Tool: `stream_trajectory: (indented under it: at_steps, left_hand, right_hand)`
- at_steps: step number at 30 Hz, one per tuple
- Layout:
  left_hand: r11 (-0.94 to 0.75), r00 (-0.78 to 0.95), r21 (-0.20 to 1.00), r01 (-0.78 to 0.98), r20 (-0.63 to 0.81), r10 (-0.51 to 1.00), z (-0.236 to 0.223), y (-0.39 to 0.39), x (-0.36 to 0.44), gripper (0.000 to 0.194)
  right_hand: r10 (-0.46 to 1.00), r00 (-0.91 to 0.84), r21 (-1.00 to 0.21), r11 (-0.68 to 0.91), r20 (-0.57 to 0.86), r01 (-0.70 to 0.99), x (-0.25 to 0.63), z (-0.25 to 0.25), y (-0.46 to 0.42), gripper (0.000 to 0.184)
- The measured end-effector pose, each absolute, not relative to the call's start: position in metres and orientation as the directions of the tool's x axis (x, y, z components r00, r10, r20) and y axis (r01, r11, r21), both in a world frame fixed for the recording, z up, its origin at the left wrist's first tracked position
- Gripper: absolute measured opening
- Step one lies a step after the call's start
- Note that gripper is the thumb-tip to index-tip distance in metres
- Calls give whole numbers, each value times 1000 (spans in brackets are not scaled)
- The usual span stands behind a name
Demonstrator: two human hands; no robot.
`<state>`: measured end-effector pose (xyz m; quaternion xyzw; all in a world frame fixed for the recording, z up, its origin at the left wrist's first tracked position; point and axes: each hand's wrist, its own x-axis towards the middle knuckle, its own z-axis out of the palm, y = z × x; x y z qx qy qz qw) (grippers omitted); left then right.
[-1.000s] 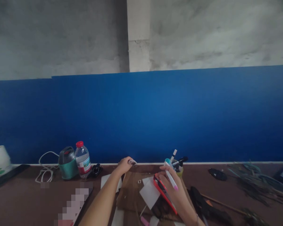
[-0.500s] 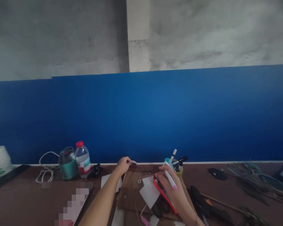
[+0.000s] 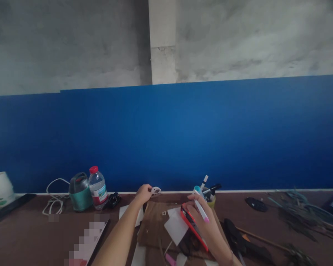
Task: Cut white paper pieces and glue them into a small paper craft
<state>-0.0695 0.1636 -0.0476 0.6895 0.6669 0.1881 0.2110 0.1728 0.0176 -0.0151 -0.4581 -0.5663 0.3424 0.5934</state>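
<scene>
My left hand (image 3: 144, 193) reaches to the far edge of a brown cardboard sheet (image 3: 152, 229). Its fingertips pinch a small flat white piece with dark marks (image 3: 155, 191), perhaps paper. My right hand (image 3: 203, 212) is closed around a white marker with a pink end (image 3: 201, 210), which slants between thumb and fingers. Under that hand lies a long red-orange object with a dark middle (image 3: 194, 231); its kind is unclear. White paper pieces (image 3: 176, 229) lie beside it on the cardboard. A pink cap-like piece (image 3: 171, 259) is near the bottom edge.
Behind my right hand stands a cup of markers (image 3: 212, 201). To the right are a black glue gun (image 3: 244, 244), a black oval object (image 3: 255, 204) and tangled green stems (image 3: 305, 210). Leftward stand a water bottle (image 3: 97, 190) and a teal container (image 3: 80, 195).
The small white piece in my left hand has turned, so its flat, marked face now shows more. My right hand and the marker have hardly moved.
</scene>
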Motion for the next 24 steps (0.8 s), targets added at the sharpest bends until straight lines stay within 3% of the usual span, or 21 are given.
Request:
stream_trajectory:
  at_steps: [6,11,15,18,21,24]
  left_hand:
    - [8,-50,590,807,55,997,-33,150,-71,20]
    - [-44,-103,645,763,189,977,-10,103,-62,24]
    - [-179,105,685,706,148,983,3,40,-51,10]
    - [-356,422,665,656,69,904,3,-1,-43,14]
    - [-385,497,624,680,-6,868,-5,-23,-35,22]
    - [-433,522,566,701,7,853,-15,-27,-30,14]
  right_hand:
    - [928,139,-936,334,347,107,170,-9,14,20]
    - [954,142,-964,257,264,63,165,2,8,26]
    - [973,152,-982,163,175,91,164,14,1,31]
    - [970,140,-973,182,201,140,165,19,-2,25]
    - [968,98,-966,215,230,145,164,19,-2,26]
    - [977,90,-978,182,191,101,161,18,-2,31]
